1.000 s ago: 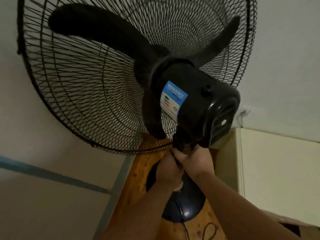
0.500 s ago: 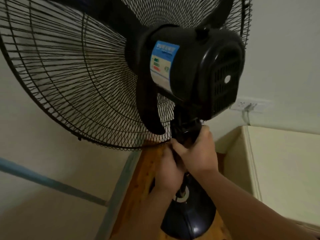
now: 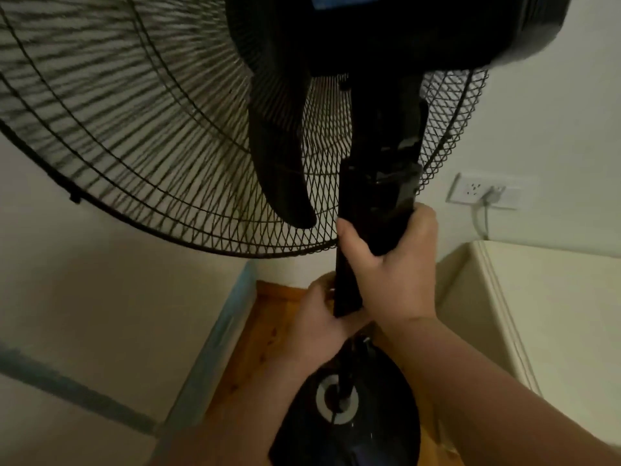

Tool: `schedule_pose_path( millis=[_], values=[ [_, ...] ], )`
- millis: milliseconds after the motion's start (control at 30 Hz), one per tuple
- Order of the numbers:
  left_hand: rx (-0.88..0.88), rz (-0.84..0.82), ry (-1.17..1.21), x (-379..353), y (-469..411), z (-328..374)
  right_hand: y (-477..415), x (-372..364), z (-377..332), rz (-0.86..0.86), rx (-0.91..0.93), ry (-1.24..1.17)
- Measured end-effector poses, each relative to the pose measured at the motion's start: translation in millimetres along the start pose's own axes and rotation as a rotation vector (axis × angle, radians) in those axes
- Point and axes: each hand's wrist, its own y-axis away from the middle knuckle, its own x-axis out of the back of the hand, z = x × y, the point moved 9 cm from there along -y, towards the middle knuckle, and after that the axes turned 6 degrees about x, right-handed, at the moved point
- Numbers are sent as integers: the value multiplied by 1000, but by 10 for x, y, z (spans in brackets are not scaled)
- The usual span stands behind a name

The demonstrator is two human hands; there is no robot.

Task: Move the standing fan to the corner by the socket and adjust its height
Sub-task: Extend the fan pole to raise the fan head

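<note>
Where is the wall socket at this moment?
In the head view, the wall socket is on the wall at the right, just beside the fan's neck and above the pale cabinet top.

Tight gap in the corner
A thin strip of wood floor (image 3: pixel 268 324) runs between a white block (image 3: pixel 117 297) on the left and a white box (image 3: pixel 544 314) on the right, and the round fan base (image 3: pixel 376 442) fills most of it. The wire cage (image 3: pixel 151 156) hangs over the block and shuts off the way up. There is open air right of the pole (image 3: pixel 369 203), near the wall socket (image 3: pixel 484 193), where a cord (image 3: pixel 482 216) hangs down.
</note>
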Motion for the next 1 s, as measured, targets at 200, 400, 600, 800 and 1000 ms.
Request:
schedule_pose_path(
  millis=[200, 400, 600, 800, 1000],
  values=[
    [-198, -111, 81, -114, -306, 112, 89, -44, 97, 145, 176, -67],
    [-237, -87, 60, -191, -392, 93, 252, -102, 360, 174, 243, -84],
    [-307, -26, 58, -213, -410, 80, 408, -177, 585, 126, 198, -198],
    [-325, -24, 73, -235, -275, 120, 486, -201, 547, 75, 184, -160],
    [-241, -23, 212, -208, -221, 110, 524, -213, 481, 39, 95, 63]
  ],
)
